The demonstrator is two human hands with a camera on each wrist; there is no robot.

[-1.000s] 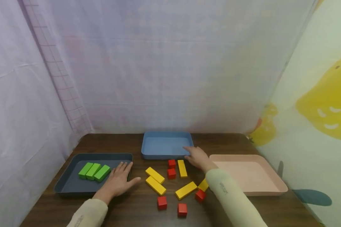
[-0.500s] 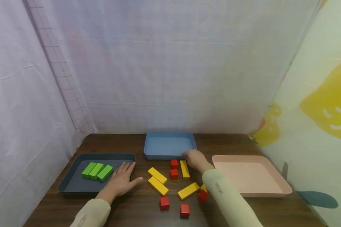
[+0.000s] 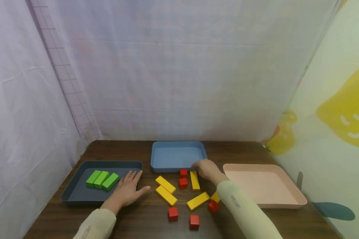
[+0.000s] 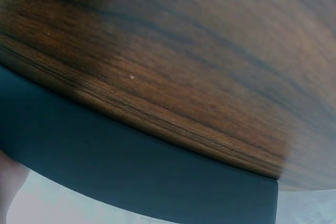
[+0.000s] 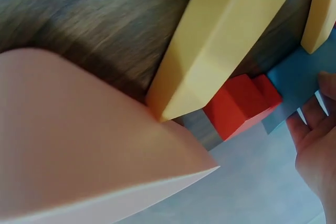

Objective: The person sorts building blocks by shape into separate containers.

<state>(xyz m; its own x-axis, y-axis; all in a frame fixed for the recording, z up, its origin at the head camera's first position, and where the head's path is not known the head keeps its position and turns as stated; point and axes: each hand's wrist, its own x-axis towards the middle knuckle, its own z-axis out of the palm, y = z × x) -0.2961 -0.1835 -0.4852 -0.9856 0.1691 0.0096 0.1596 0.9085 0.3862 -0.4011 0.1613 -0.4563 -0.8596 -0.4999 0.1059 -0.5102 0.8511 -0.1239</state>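
Observation:
My right hand [image 3: 208, 170] grips the near right corner of a shallow blue tray [image 3: 178, 155] at the back of the table. In the right wrist view, its fingers [image 5: 311, 116] bend over the edge of the blue wall. A yellow block [image 3: 194, 181] and a red cube [image 3: 183, 173] lie right at the tray's near side. My left hand [image 3: 126, 191] rests with spread fingers on the right edge of a dark tray [image 3: 77, 192]. Three green blocks [image 3: 101, 180] lie inside that tray.
A pink tray [image 3: 263, 182] stands at the right. Between the side trays lie more yellow blocks [image 3: 166, 195] and red cubes [image 3: 173, 213]. White cloth [image 3: 179, 73] hangs behind the wooden table [image 3: 146, 225].
The right hand has lowered to the blue tray's corner and taken hold. The blue tray has slid a little nearer, and the yellow block by it has shifted nearer. The left hand stays put.

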